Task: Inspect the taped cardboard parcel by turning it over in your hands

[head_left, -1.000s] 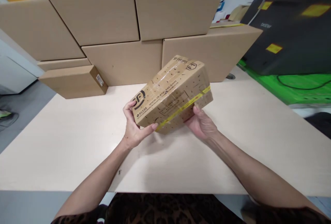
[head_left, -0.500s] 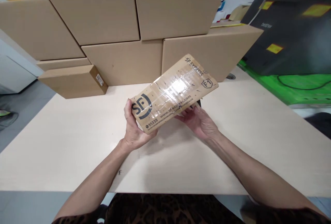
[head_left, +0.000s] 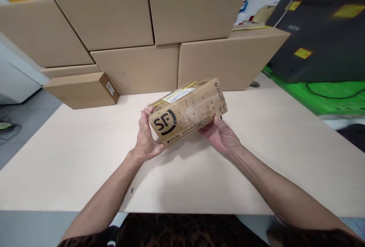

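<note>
With fingers point(head_left: 144, 119) of the left hand point(head_left: 146, 140) closed round the left end of the box point(head_left: 189, 114), gripping it. With the right hand point(head_left: 224, 135), gripping it too, from below at the right, thumb point(head_left: 218, 121) on the lower edge, other fingers mostly hidden underneath. Holding the box tilted over the middle of the table point(head_left: 85, 163), showing the SF print point(head_left: 165, 122) toward the camera, with a white label point(head_left: 179, 95) and yellow tape point(head_left: 188, 86) on the upper face. Behind, large cartons point(head_left: 137, 70) in a stack; at left, before them, a smaller carton point(head_left: 76, 91). To the right, beyond the table, a dark case point(head_left: 322, 38) above a green base point(head_left: 327, 97).
</note>
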`<move>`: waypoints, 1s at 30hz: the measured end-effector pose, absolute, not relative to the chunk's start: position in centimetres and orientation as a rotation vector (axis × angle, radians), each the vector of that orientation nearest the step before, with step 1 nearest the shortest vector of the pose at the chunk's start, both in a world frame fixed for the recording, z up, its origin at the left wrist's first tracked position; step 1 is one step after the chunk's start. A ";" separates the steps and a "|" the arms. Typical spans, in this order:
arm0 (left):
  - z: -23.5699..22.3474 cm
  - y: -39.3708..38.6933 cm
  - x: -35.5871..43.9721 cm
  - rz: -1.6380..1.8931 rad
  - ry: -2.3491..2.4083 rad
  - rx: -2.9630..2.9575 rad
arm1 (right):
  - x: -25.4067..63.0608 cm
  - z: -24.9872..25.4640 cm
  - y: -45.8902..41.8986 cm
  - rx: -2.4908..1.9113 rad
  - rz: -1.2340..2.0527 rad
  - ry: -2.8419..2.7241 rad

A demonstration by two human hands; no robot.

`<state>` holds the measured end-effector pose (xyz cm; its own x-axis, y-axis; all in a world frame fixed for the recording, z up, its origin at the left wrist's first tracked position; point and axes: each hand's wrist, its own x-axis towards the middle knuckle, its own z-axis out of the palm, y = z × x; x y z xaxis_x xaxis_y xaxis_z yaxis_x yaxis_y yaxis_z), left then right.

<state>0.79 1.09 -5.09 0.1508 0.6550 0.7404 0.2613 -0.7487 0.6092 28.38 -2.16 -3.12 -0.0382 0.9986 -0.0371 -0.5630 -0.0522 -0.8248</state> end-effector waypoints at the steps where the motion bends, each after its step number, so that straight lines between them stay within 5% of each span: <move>1: -5.2 1.2 0.7 1.648 0.860 2.142 | 28.5 -3.2 -2.1 -0.789 1.470 -0.751; 17: -4.1 0.9 -0.3 1.465 0.827 2.334 | 30.0 -3.6 -0.9 -0.856 1.402 -0.754; 30: 0.6 -2.2 2.1 1.582 0.850 1.090 | 29.4 -3.3 -3.0 -0.811 1.343 -1.204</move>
<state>2.11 -2.23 0.60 -0.1000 0.9659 0.2389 -0.3341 -0.2588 0.9063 29.35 -3.03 -3.25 -0.1609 0.9721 0.1706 -0.2756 0.1217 -0.9535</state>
